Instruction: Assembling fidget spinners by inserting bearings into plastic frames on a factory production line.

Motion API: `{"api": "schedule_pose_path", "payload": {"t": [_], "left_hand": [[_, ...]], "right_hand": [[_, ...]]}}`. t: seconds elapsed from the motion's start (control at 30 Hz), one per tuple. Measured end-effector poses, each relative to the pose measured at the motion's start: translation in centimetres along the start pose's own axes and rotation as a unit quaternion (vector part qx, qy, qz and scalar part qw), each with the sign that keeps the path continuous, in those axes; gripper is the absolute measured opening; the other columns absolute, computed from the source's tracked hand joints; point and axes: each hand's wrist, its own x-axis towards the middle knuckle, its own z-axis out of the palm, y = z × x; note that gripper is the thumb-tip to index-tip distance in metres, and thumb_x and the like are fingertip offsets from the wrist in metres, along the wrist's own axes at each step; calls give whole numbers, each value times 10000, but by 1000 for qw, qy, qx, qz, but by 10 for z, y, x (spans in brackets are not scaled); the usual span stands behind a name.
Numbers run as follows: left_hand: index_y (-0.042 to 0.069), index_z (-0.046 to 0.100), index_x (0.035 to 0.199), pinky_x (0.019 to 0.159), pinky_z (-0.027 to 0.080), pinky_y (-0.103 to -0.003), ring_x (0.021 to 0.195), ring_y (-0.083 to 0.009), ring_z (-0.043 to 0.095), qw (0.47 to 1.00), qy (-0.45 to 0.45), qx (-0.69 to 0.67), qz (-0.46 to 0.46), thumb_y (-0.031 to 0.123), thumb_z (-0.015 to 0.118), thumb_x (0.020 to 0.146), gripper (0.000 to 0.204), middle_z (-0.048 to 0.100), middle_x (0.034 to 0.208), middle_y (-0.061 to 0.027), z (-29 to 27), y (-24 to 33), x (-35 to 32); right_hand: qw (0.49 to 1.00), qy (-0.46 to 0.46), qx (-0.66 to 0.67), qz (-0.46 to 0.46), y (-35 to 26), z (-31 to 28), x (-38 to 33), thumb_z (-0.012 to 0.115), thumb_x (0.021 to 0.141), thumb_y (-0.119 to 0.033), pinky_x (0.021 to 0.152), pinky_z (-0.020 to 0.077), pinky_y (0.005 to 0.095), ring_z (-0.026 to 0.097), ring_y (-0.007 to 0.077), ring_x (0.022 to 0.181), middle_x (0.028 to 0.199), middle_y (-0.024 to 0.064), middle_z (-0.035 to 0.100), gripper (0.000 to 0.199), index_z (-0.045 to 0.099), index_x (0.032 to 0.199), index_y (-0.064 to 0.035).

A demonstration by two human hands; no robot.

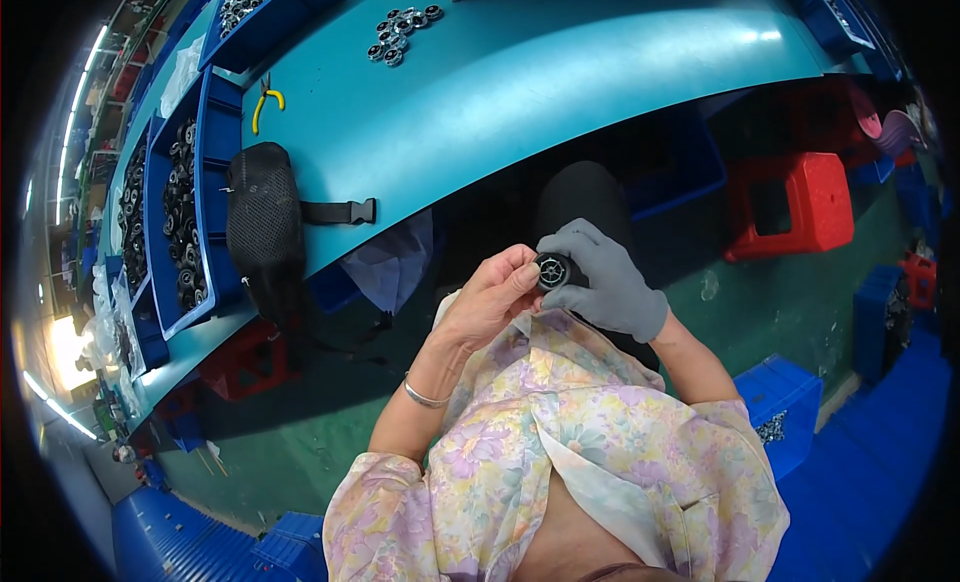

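A small black wheel [551, 271] with a silver spoked centre is held over my lap, its spoked face turned up. My bare left hand [503, 290], with a bangle on the wrist, pinches the wheel's left edge between thumb and fingers. On the opposite side my right hand [603, 278], in a grey glove, wraps its fingers and thumb round the wheel. The palm-side fingers of both hands are partly hidden. Up on the teal table [480, 72] lies a cluster of small shiny silver-and-black wheel parts [397, 32].
Yellow-handled pliers [267, 104] and a black mesh waist bag [263, 202] lie on the table's left side. Beside them, a blue bin [215, 122] holds many black wheels. A red stool [800, 204] stands at right; a blue crate [785, 407] with small metal parts sits near my right elbow.
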Motion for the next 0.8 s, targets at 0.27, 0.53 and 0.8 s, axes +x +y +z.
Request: {"api": "schedule_pose_path", "payload": {"t": [0.27,0.53,0.8], "left_hand": [[43,536,1001,693,479,-226,729,-63,556,991,86,61,82,200,526,1006,157,569,847,14,7,-8,5],[-34,496,1139,569,523,-328,654,-254,704,864,182,432,181,47,502,955,201,657,771,-180,24,-4,-7],[-31,477,1100,580,497,-408,617,-360,638,812,240,492,202,13,499,930,177,618,713,-206,25,-26,-9]], "right_hand": [[995,82,38,44,2,19,-6,737,757,-93,722,488,318,598,218,844,990,96,574,458,557,1174,-36],[956,134,170,198,2,37,-15,574,876,-11,687,483,237,583,84,804,883,40,639,214,592,1088,18],[979,163,-14,122,0,53,-16,598,811,-8,640,471,331,585,244,716,864,123,579,217,592,1028,-15]]}}
